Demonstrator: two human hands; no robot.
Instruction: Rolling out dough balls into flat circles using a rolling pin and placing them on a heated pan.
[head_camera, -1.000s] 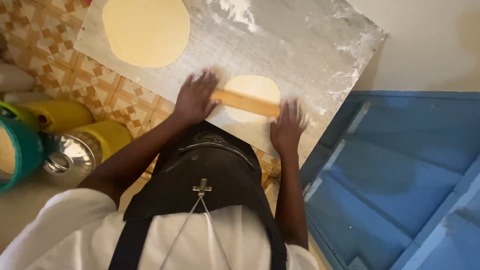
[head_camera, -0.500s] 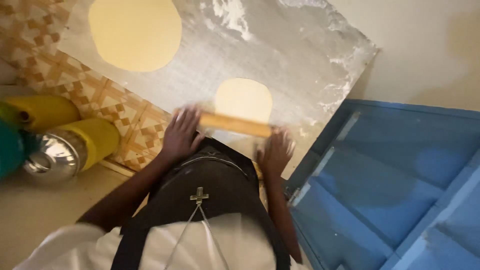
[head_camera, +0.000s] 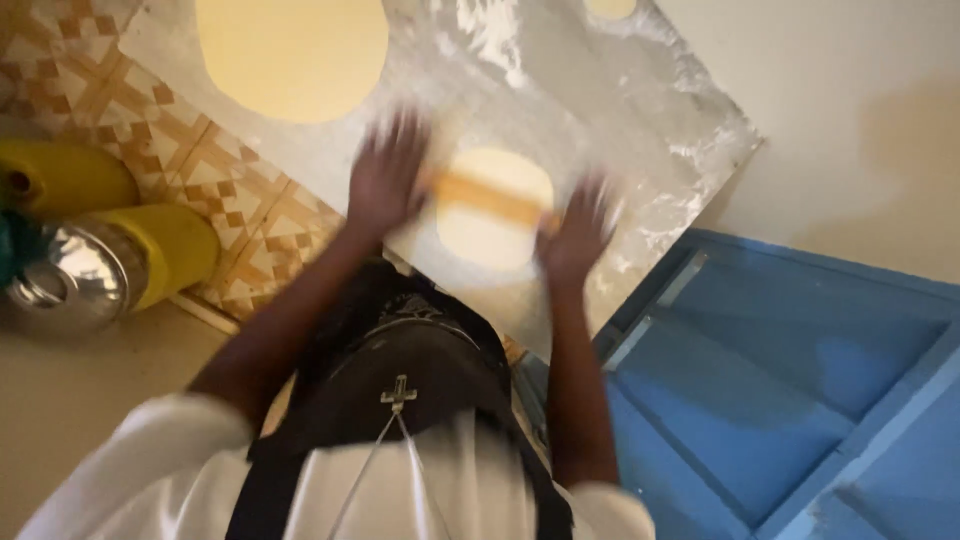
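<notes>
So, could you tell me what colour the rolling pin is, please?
The rolling pin is orange-yellow, seen in the head view, though blurred.

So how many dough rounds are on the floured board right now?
3: a large flat round at top left, a smaller one under the rolling pin, and a piece cut off at the top edge; more may lie outside view.

Fingers (head_camera: 392, 140), rolling pin (head_camera: 490, 197) blurred
</notes>
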